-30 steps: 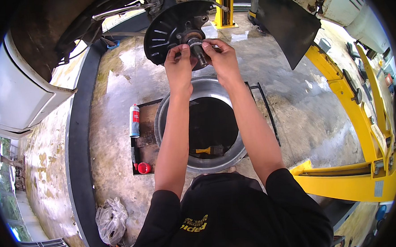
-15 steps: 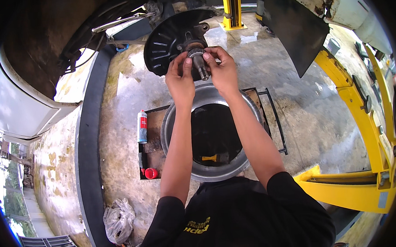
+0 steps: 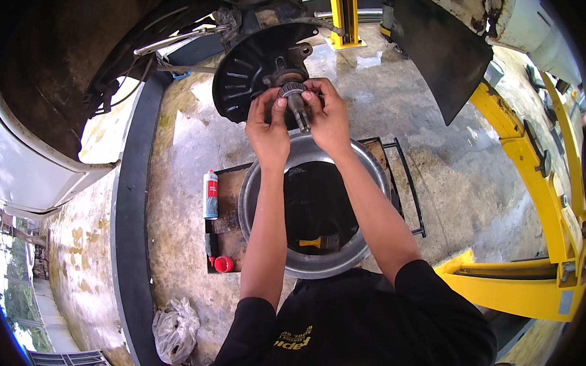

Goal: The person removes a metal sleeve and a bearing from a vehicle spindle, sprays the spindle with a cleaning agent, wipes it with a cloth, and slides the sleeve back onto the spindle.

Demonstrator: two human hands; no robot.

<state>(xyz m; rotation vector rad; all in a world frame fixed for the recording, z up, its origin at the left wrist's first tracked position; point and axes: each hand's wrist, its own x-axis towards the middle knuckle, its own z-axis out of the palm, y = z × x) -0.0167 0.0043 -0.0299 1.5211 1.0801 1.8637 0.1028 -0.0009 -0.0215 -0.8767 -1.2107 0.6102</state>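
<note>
A roller bearing (image 3: 292, 89) sits around the steel spindle (image 3: 298, 111), which points toward me in front of a black dust shield (image 3: 237, 73). My left hand (image 3: 268, 130) grips the bearing's left side, thumb toward me and fingers behind. From the right, my right hand (image 3: 329, 121) holds the same bearing, its thumb beside the spindle. Fingers partly cover the bearing's sides. Below the spindle stands a wide metal basin (image 3: 246, 208) with a dark inside. A paintbrush with a yellow handle (image 3: 311, 242) lies in it.
Left of the basin, a spray can (image 3: 211, 194) and a red cap (image 3: 224, 263) rest at a dark frame's edge. A plastic bag (image 3: 175, 331) lies on the floor. Yellow lift arms (image 3: 527, 164) stand at right. A black flap (image 3: 432, 56) hangs from the raised vehicle.
The whole view has shifted a little, so the spindle, hands and basin appear slightly lower. Both hands keep their hold on the bearing.
</note>
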